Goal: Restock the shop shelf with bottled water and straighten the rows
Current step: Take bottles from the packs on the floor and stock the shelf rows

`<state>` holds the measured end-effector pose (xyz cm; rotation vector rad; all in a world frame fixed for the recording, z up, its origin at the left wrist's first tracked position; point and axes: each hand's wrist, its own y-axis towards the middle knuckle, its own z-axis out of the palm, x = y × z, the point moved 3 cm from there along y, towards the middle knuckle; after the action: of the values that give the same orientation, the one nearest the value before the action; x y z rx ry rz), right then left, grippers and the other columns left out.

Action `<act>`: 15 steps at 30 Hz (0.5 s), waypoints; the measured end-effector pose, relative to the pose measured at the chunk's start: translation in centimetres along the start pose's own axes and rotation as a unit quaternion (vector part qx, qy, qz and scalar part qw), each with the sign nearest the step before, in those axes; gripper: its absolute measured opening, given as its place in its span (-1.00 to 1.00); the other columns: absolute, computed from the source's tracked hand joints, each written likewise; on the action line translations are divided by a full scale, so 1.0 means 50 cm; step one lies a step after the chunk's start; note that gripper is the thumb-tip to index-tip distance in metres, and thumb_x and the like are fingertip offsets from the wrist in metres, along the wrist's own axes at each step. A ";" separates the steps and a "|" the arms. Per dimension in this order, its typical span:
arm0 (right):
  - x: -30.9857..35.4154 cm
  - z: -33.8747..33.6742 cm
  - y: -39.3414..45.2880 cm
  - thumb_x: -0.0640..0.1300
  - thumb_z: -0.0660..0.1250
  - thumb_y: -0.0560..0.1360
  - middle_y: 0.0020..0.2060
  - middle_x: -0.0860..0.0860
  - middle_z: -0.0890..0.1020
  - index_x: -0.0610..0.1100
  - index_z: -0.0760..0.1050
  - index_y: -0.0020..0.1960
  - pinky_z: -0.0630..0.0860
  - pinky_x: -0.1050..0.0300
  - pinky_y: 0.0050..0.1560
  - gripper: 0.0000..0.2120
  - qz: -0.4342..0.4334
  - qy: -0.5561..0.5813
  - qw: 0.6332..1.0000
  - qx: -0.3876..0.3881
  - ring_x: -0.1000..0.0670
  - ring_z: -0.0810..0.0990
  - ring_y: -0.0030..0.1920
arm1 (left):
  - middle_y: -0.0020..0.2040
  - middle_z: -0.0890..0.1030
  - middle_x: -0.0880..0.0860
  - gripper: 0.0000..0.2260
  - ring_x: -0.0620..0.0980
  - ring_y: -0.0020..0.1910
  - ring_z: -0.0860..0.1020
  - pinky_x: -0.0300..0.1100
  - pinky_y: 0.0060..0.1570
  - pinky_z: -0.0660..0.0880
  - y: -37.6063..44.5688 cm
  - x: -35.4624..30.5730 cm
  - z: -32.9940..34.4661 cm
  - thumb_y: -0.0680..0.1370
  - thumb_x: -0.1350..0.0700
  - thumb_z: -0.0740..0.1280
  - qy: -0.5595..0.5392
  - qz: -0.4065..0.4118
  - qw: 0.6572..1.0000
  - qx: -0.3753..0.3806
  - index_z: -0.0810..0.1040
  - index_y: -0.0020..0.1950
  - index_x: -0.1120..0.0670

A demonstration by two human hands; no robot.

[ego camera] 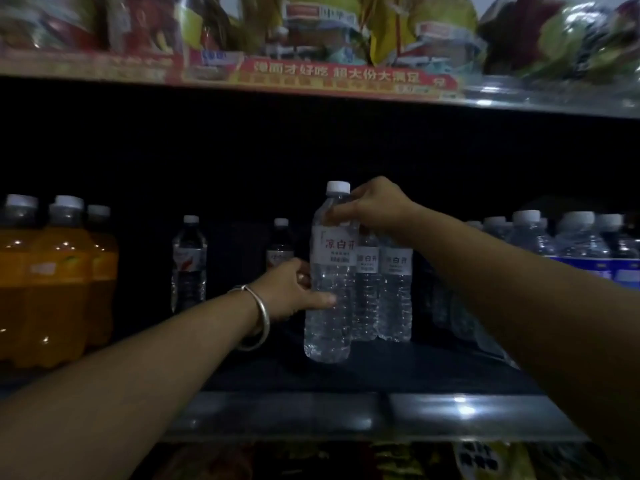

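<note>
- Closest to me is the metal front lip of the shelf (pixel 381 414), catching a bit of glare. Both my forearms reach over it, and there's a silver bangle (pixel 260 318) on my left wrist.
- My left hand (pixel 289 289) is wrapped around the lower body of the front water bottle (pixel 330 271), thumb across the front just under the label, fingers curled round the left side.
- My right hand (pixel 375 204) comes in from above and pinches the same bottle at the shoulder, right below the white cap (pixel 338 187). So it's held at two spots, low and high, and it stands upright near the front of the shelf.
- Just behind it and to the right, two more bottles with the same white label (pixel 384 271) stand side by side, pretty much touching the one I'm holding.
- Further back in the dark, two smaller water bottles (pixel 189 261) stand well apart from each other.
- Far left, a cluster of orange drink bottles (pixel 59 271). Far right, a pack of blue-label water bottles (pixel 581 247), partly hidden by my right arm.
- Up top, the shelf above has blurry snack bags (pixel 346 32) and a red price strip (pixel 346 77).
</note>
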<state>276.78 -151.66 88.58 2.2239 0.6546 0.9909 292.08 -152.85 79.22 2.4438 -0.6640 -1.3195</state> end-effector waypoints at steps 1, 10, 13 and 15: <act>-0.014 0.010 0.008 -0.10 0.48 0.39 -0.15 -0.11 0.59 -0.22 0.54 -0.03 0.42 0.40 -0.49 -0.75 -0.003 -0.007 1.000 -0.001 0.04 0.56 -0.25 | 0.14 0.58 0.03 -0.46 -0.02 0.08 0.57 -0.05 0.21 0.49 0.011 0.013 0.009 0.32 0.08 0.52 -0.001 -0.007 1.000 -0.005 0.43 0.24 0.12; -0.096 0.060 0.064 -0.03 0.52 0.34 -0.02 -0.13 0.62 -0.22 0.55 0.04 0.42 0.29 -0.40 -0.62 -0.006 -0.016 1.000 -0.027 -0.10 0.61 0.00 | 0.09 0.58 0.05 -0.49 -0.05 0.02 0.57 -0.20 0.02 0.54 0.075 0.063 0.062 0.36 0.26 0.49 -0.030 -0.026 0.999 -0.014 0.38 0.25 0.20; -0.112 0.068 0.077 -0.02 0.51 0.35 0.00 -0.15 0.62 -0.21 0.55 0.05 0.54 0.16 -0.26 -0.62 -0.008 -0.030 0.999 -0.036 -0.12 0.61 0.01 | -0.07 0.56 -0.05 -0.53 -0.14 -0.11 0.56 -0.33 -0.11 0.52 0.084 0.069 0.068 0.37 0.28 0.48 -0.043 -0.032 0.998 -0.014 0.39 0.23 0.23; -0.119 0.072 0.082 0.01 0.51 0.35 0.00 -0.14 0.63 -0.20 0.55 0.06 0.57 0.06 -0.10 -0.60 -0.008 -0.042 0.998 -0.040 -0.12 0.61 0.01 | -0.04 0.58 0.00 -0.53 -0.09 -0.09 0.57 -0.29 -0.09 0.53 0.090 0.073 0.069 0.38 0.30 0.46 -0.045 -0.034 0.998 -0.022 0.39 0.23 0.25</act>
<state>276.78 -159.52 86.69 2.1745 0.5842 0.8956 289.76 -158.71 76.79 2.4049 -0.5707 -1.4609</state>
